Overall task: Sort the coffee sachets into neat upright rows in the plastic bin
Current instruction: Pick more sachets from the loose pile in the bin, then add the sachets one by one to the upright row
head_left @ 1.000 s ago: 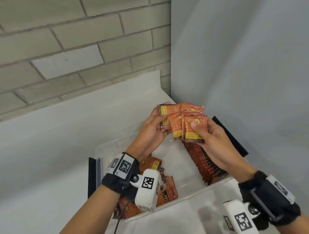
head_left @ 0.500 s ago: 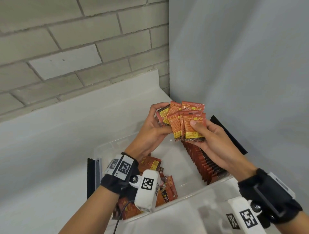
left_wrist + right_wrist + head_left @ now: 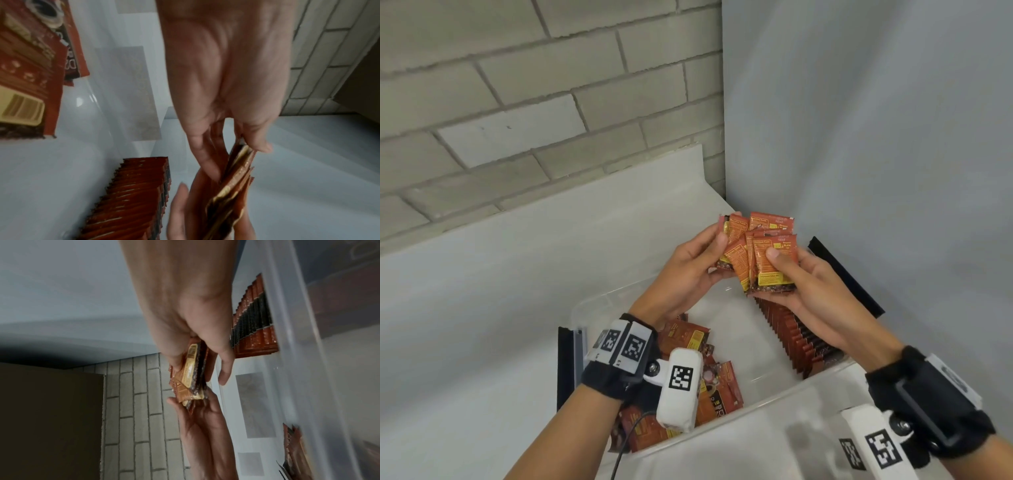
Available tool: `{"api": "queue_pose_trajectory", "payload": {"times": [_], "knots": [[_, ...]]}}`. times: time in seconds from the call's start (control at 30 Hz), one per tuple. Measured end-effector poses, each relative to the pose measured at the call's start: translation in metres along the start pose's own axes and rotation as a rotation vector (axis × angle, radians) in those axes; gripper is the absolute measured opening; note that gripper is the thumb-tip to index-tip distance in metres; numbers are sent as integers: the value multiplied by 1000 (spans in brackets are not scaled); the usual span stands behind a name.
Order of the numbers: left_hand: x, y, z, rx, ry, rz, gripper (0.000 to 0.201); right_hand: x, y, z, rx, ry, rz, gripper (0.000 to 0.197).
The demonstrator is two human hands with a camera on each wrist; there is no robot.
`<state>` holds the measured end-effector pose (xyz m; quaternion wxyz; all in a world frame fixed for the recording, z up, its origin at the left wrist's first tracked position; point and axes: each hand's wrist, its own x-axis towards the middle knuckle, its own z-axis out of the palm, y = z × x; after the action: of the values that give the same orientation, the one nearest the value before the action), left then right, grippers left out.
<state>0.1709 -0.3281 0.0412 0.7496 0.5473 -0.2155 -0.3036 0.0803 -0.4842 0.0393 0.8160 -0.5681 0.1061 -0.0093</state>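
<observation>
Above the far end of the plastic bin (image 3: 599, 301), I hold a fanned bunch of coffee sachets (image 3: 760, 253) between both hands, lifted clear of everything inside it. Below that bunch, along the bin's right-hand wall, the finished row of sachets (image 3: 798, 339) stands upright and tightly packed, while the loose sachets (image 3: 688, 342) lie jumbled at the bin's near-left end, partly hidden under my left wrist. What worries me is the fan itself: the packets are splayed at different angles and heights, so if I lower them like this I judge they will go in crooked, or one of the slick foil ones will slide out and drop flat onto the bin floor. Pushing an uneven bunch against the end of the standing row could also tip its last few packets over. Squaring the edges first seems the safer move. My right hand (image 3: 808, 284) is clamped on the near packets, thumb pressed on the front face and fingers curled behind and beneath the lower edges. My left hand (image 3: 688, 274) pinches the left side of the fan, thumb on top and fingers (image 3: 203, 155) behind it, barely parted beyond the thickness of the stack. The bin sits on the white worktop (image 3: 482, 291), close to the grey wall (image 3: 876, 137).
</observation>
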Motion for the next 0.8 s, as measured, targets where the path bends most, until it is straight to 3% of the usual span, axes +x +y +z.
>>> {"api": "queue_pose_trajectory", "payload": {"times": [0.17, 0.23, 0.33, 0.43, 0.47, 0.57, 0.7, 0.8], "knots": [[1, 6, 10, 147, -7, -14, 19, -3, -3, 0, -21, -17, -38, 36], [0, 16, 12, 380, -28, -10, 22, -5, -7, 0, -44, 1, -52, 35], [0, 38, 13, 863, -14, 69, 47, -9, -18, 3, -107, 42, -114, 29], [-2, 54, 25, 1039, -79, 171, 107, -10, -28, 9, -201, 106, -199, 24], [-4, 54, 31, 1135, -126, 222, 119, -10, -30, 12, -239, 133, -224, 21], [-4, 41, 43, 1398, -177, 336, 128, -9, -30, 22, -397, 218, -319, 9], [2, 25, 40, 1378, -102, 461, 115, -11, -28, 27, -571, 227, -370, 13], [1, 23, 34, 1289, -143, 558, 110, -16, -35, 23, -526, 85, -255, 20]]}}
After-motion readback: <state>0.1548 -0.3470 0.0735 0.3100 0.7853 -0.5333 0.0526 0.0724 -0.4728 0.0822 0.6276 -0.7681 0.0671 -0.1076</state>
